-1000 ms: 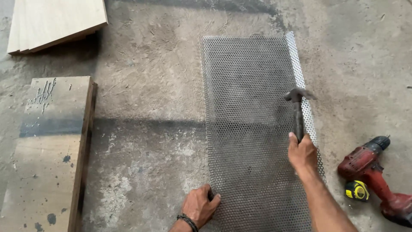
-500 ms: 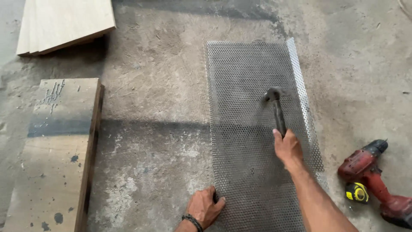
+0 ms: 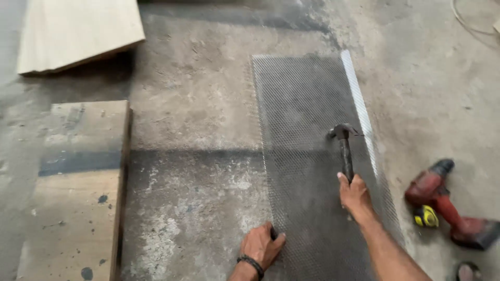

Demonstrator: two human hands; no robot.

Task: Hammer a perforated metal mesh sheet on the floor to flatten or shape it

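- Both hands work the mesh: the right hand (image 3: 355, 196) is closed round a hammer (image 3: 344, 151), whose head has swung back toward the mesh's right edge after sitting nearer the middle half a second ago, so the blows seem to travel along that pale strip.
- Left hand (image 3: 262, 245) stays pressed flat, fingers spread, on the mesh sheet's (image 3: 307, 130) near left edge.
- Mesh lies flat on the concrete floor (image 3: 198, 125).
- Wooden boards (image 3: 73, 177) sit well to the left; a red drill (image 3: 448, 208) lies right of the mesh.

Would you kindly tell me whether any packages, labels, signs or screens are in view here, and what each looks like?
None in view: no package, sign or screen shows, and no label can be made out on the drill or the yellow tape measure lying on the floor right of the mesh.
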